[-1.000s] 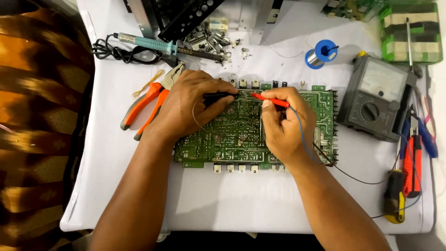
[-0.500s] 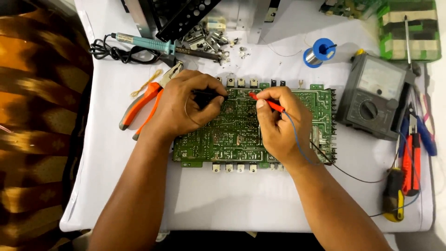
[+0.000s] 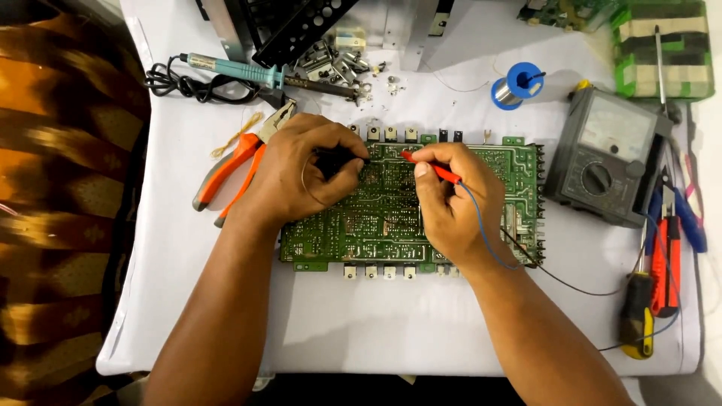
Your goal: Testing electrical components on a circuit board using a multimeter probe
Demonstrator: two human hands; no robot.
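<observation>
- Centrally, the green board (image 3: 391, 218) lies flat on the white worktop (image 3: 376, 331).
- Left hand (image 3: 297, 177) grips a black probe (image 3: 338, 160), tip on the board's upper edge.
- Right hand (image 3: 451, 203) pinches a red probe (image 3: 429, 167), tip just beside the black one.
- Meter (image 3: 602, 154) sits right of the board; orange pliers (image 3: 237, 162) lie left.

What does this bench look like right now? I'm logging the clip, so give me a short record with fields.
surface: white table
centre: green circuit board
left hand: holds black probe on the board
right hand: holds red probe on the board
right of board: grey analogue meter
left of board: orange-handled pliers
top: soldering iron, blue solder spool
</observation>
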